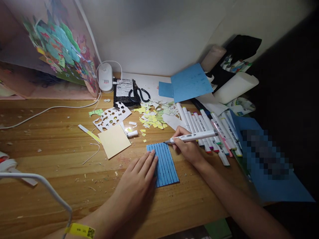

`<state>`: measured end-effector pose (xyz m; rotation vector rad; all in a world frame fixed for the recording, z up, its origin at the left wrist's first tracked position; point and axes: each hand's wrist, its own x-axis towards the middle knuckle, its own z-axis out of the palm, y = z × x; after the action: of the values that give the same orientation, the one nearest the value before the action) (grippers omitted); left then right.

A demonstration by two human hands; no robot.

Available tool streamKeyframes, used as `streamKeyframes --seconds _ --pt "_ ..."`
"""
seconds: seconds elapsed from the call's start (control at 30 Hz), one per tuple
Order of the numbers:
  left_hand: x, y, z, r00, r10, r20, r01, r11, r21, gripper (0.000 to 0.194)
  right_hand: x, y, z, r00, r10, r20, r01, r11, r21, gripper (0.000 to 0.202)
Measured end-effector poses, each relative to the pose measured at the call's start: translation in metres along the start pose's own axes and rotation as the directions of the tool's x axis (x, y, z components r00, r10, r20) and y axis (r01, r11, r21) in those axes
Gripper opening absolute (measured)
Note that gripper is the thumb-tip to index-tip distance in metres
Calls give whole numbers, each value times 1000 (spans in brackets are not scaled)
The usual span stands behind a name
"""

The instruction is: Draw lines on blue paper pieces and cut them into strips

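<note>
A white label (124,88) on the black packet (121,101) has a row of big dark letters, but they are too blurry to read for sure. It has black bar lines and smaller print too. The yellow tag (81,230) on the white cord (53,191) has a square code and tiny dark letters that look like "NA". Red print on the white power block (105,79) is too small to read. So is the dark print on the white marker (199,135).
</note>
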<state>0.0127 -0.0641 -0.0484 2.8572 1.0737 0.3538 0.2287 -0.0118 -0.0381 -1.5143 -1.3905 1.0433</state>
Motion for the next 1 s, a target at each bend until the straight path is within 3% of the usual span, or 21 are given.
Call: streamKeyframes --seconds 0.17,0.73,1.0 --pt "-1 0 0 1000 0 23 0 1000 1 44 3 0 -2 999 21 -48 -19 999 40 15" --pt "1 0 -1 1000 10 -14 -10 1000 -1 42 1 1 -1 998 26 -48 -25 1000 17 14" --pt "0 0 -1 1000 6 -7 -6 1000 -12 42 4 -1 -3 998 -36 -51 40 997 70 9"
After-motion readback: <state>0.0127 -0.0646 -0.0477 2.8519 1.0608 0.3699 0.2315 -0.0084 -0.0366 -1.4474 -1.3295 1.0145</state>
